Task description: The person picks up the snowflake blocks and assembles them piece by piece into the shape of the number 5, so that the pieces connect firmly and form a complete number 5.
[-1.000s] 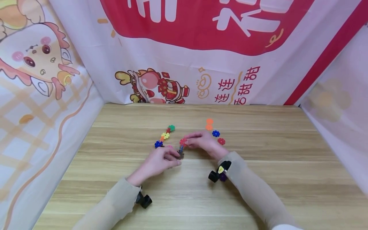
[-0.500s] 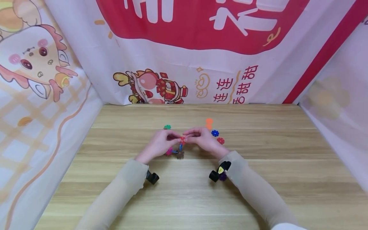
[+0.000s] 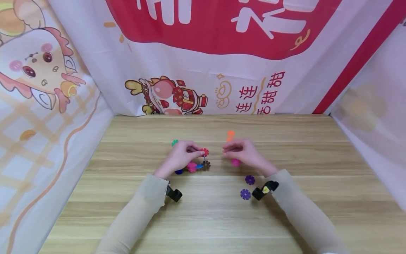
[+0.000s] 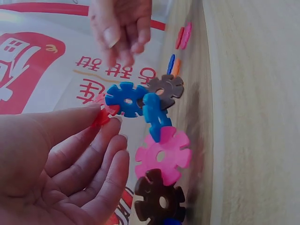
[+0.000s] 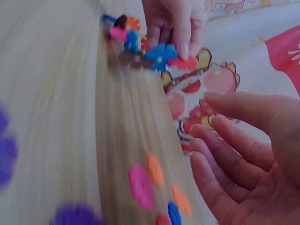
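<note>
Your left hand (image 3: 180, 157) pinches the red disc (image 3: 205, 152) at one end of the chain (image 3: 191, 167), mid-tabletop (image 3: 203, 211). Your right hand (image 3: 245, 151) hangs well apart from it, fingers loosely bent, with nothing visible in them. The joints look the weak spot: a twist or tug on the red disc could slip one free and drop the rest. Your right hand could also knock the loose pink disc (image 3: 235, 162) beneath it. The chain has no single long axis: from the red disc it comes toward you to the brown disc (image 3: 206, 164), then bends left. Your left hand hides whether the green disc (image 3: 174, 143) joins on.
</note>
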The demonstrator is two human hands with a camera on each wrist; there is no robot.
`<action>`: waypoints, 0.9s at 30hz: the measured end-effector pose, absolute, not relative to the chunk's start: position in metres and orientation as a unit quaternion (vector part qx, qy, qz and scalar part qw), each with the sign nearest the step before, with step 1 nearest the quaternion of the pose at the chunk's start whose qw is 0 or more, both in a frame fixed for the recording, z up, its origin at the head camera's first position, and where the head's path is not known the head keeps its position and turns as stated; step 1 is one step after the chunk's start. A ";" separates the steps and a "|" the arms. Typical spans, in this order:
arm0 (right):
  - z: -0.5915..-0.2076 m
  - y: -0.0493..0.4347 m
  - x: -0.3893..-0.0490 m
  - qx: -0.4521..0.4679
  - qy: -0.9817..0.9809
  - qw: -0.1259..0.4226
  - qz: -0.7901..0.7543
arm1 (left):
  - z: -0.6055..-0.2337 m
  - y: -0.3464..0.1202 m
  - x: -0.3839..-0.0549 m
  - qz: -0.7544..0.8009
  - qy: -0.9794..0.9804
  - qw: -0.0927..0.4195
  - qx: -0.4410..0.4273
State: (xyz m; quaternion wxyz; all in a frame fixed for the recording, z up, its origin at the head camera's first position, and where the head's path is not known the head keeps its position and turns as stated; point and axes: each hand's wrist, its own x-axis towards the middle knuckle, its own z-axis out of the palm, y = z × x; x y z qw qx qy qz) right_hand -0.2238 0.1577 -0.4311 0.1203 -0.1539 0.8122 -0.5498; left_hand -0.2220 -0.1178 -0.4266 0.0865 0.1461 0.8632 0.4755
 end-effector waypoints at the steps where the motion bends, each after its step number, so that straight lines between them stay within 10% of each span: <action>1: -0.431 0.167 -0.221 -0.155 0.821 0.125 -0.535 | -0.427 -0.117 -0.222 0.479 0.862 0.084 0.145; 27: -0.438 0.232 -0.171 -0.175 0.905 0.190 -0.338 | -0.430 -0.113 -0.218 0.524 0.838 0.085 0.128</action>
